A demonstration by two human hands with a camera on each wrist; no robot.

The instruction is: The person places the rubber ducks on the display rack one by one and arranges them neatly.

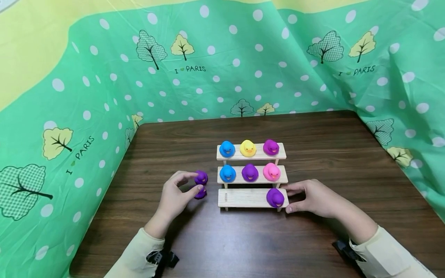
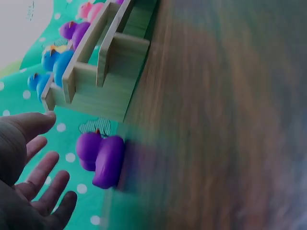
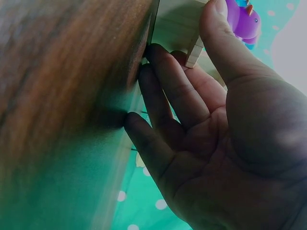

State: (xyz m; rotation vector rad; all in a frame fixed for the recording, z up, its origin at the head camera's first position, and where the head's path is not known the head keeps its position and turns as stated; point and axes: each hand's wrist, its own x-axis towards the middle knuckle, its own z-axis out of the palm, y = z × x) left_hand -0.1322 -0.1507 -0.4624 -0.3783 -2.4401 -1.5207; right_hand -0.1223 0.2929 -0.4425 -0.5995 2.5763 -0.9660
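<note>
A three-step wooden stand (image 1: 245, 197) bears several rubber ducks. On its bottom step a purple duck (image 1: 275, 198) sits at the right end. To the stand's left, two more purple ducks (image 2: 109, 163) are close together on the table. My left hand (image 1: 176, 195) is beside this pair, thumb and forefinger near them in the head view; the left wrist view shows its fingers spread, with nothing in them. At the stand's lower right end rests my right hand (image 1: 313, 199), thumb toward the front and forefinger behind the step's end, other fingertips at the tabletop.
The middle step carries a blue duck (image 1: 227, 173), a purple duck (image 1: 250, 172) and a pink duck (image 1: 272, 172). Along the top step are blue (image 1: 227, 149), yellow (image 1: 248, 148) and purple ducks. A green dotted cloth (image 1: 222, 77) surrounds the dark wooden table (image 1: 229, 243).
</note>
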